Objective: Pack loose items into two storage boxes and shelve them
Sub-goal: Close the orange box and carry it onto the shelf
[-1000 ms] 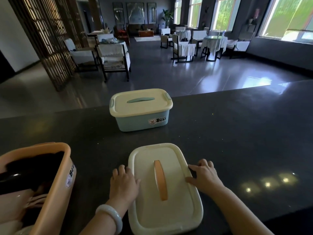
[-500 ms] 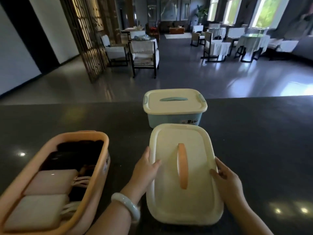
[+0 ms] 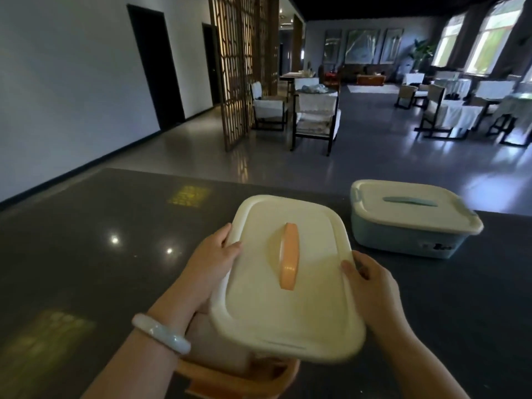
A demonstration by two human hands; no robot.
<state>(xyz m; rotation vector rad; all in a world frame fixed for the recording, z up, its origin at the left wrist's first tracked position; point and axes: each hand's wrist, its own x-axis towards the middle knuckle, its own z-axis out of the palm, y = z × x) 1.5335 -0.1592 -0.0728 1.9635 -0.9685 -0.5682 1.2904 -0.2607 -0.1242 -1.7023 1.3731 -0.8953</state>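
A cream lid (image 3: pixel 290 306) with an orange handle (image 3: pixel 288 259) hangs in the air over the orange storage box (image 3: pixel 230 378), whose near rim shows below it. My left hand (image 3: pixel 211 262) grips the lid's left edge, thumb on top. At the right edge my right hand (image 3: pixel 371 286) holds the lid the same way. Most of the orange box and its contents are hidden under the lid. The blue storage box (image 3: pixel 403 240) stands closed with its cream lid on, to the right on the dark counter (image 3: pixel 86 254).
The counter's far edge runs just behind the blue box. Beyond it lies an open floor with chairs (image 3: pixel 315 113), covered tables (image 3: pixel 463 110) and a wooden lattice screen (image 3: pixel 241 67). A pale bracelet (image 3: pixel 161 332) sits on my left wrist.
Both hands have lifted the cream lid off the counter and carried it left, over the orange box. The view has swung left, so the blue box now lies to the right.
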